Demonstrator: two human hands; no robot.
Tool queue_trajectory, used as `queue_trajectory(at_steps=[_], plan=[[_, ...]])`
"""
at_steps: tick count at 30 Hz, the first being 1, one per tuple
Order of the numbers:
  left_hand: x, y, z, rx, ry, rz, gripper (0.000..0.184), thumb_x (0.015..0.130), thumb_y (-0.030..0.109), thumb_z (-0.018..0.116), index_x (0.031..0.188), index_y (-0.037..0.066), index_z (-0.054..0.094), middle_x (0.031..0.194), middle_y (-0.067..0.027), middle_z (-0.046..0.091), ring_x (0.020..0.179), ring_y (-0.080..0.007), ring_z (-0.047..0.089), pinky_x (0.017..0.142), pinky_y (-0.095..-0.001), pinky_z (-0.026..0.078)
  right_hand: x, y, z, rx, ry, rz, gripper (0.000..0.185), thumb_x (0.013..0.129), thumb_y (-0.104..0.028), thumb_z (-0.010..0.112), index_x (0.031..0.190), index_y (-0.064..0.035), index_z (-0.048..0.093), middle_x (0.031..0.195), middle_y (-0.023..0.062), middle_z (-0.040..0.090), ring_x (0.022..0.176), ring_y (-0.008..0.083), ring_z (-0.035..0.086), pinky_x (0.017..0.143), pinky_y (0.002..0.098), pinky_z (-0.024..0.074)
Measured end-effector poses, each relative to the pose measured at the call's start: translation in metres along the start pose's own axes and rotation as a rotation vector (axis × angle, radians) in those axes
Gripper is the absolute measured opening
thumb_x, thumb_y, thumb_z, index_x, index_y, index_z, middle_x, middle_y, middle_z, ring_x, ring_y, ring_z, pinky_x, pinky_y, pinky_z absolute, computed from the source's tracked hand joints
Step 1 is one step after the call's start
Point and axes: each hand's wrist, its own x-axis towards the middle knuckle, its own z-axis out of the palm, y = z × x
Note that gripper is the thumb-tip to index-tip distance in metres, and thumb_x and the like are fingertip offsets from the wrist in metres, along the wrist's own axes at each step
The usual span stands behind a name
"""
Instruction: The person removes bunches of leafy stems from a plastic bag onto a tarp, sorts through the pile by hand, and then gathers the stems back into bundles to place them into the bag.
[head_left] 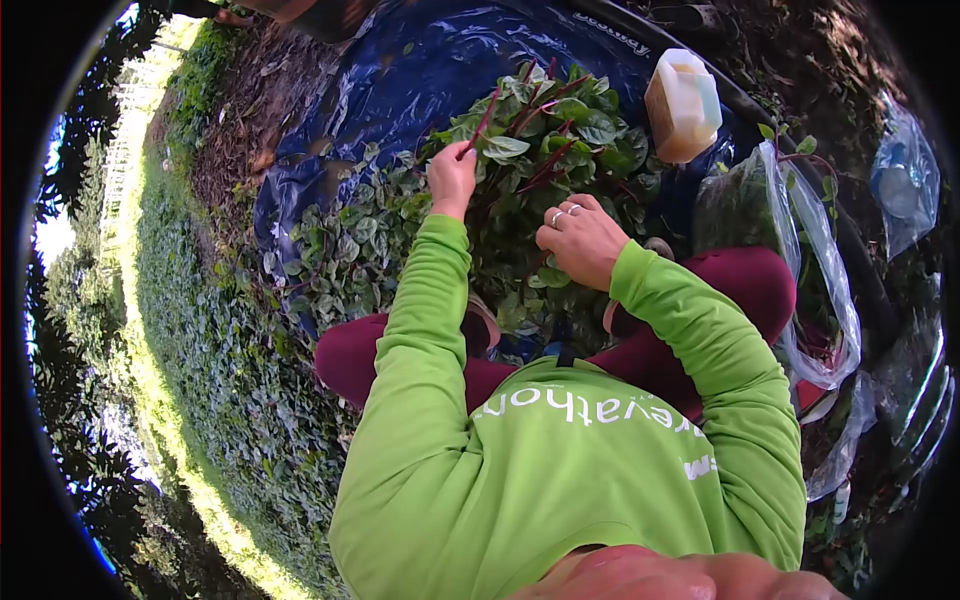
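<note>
Red-stemmed, leafy green sprigs [597, 130] need gentle pinching; my left hand [452, 182] clamps one stem [487, 115]; my right hand [582, 240], I can't tell.

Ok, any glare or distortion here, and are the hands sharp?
Head view: strong fisheye bending, dark corners; also in head view, the sunlit grass at left looks nearly washed out, glare streaks the blue sheet and clear plastic, and the left hand and right hand sit in shade, reasonably sharp.

"…estway" in white on black strip [612, 34], far-right edge of glossy blue plastic sheet [440, 50]. "…athon" on lime-green long-sleeved shirt [580, 470], rest unclear.
</note>
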Motion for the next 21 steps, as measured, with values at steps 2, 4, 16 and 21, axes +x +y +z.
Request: queue_trajectory(at_steps=[2, 4, 16, 21], plan=[[0.006, -0.008, -0.025, -0.164, 0.047, -0.028, 0.023, 0.089, 0.008, 0.072, 0.111, 0.002, 0.074, 0.085, -0.0048, 0.074, 0.070, -0.0091, 0.064, 0.067, -0.0254, 0.051, 0.001, -0.001, -0.002, 0.030, 0.013, -0.020, 0.016, 0.078, -0.015, 0.066, 0.094, -0.0100, 0.066, 0.099, 0.0069, 0.064, 0.104, 0.0268, 0.063, 0.108, 0.0460, 0.0395], [-0.013, 0.020, -0.057, -0.211, 0.084, -0.001, 0.022, 0.089, 0.006, 0.072, 0.110, 0.001, 0.074, 0.085, -0.0047, 0.075, 0.071, -0.0091, 0.064, 0.067, -0.0252, 0.051, 0.003, -0.005, -0.008, 0.050, -0.049, -0.009, 0.013, 0.079, -0.014, 0.066, 0.092, -0.0107, 0.066, 0.107, 0.0084, 0.065, 0.113, 0.0278, 0.061, 0.112, 0.0467, 0.0370], [-0.184, 0.059, -0.054, -0.603, -0.644, -0.276, 0.019, 0.091, 0.011, 0.073, 0.108, 0.003, 0.075, 0.092, -0.0059, 0.070, 0.084, -0.0181, 0.066, 0.080, -0.0289, 0.052, -0.005, -0.005, 0.003, 0.010, -0.127, 0.218, 0.016, 0.087, -0.011, 0.058, 0.102, -0.0113, 0.063, 0.104, 0.0072, 0.064, 0.113, 0.0272, 0.061, 0.120, 0.0661, 0.0151], [-0.114, 0.049, -0.040, -0.204, -0.302, 0.044, 0.025, 0.094, 0.018, 0.070, 0.117, 0.009, 0.075, 0.093, -0.0100, 0.067, 0.084, -0.0225, 0.064, 0.078, -0.0336, 0.051, -0.008, -0.004, 0.004, -0.073, -0.161, 0.126, 0.017, 0.085, -0.011, 0.060, 0.099, -0.0122, 0.068, 0.102, 0.0068, 0.064, 0.114, 0.0258, 0.060, 0.119, 0.0618, 0.0207]])
